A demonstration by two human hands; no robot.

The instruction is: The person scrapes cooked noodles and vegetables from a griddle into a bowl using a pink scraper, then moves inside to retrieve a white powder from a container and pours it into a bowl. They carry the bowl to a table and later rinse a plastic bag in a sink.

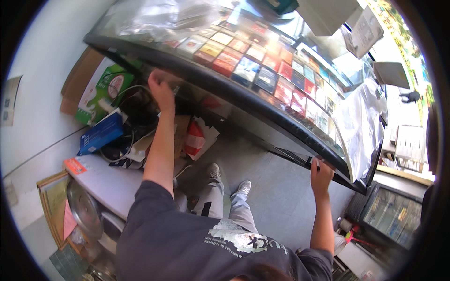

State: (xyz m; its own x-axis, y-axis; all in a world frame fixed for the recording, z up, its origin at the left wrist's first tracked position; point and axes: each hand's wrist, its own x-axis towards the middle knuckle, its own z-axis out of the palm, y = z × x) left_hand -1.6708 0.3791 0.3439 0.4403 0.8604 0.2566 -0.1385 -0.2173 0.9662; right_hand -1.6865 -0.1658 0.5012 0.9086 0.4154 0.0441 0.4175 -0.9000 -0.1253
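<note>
A glass display case with a thick black frame (218,86) fills the upper part of the view, and rows of small boxed packs (246,70) lie under its glass. My left hand (162,89) is raised to the underside of the frame near its left end; its fingertips are partly hidden there. Towards the right end, my right hand (321,175) is at the lower edge of the case, its fingers reaching up beneath the frame. Whether either hand grips the frame is hard to tell. Clear plastic sheeting (358,130) drapes over the case's right end.
A green carton (102,91), a blue box (102,133) and tangled cables crowd the left. Nearer me is a white-topped surface (109,182) above metal lids (84,210). A glass-doored cabinet (393,214) stands at the right. Grey floor (277,189) shows around my shoes.
</note>
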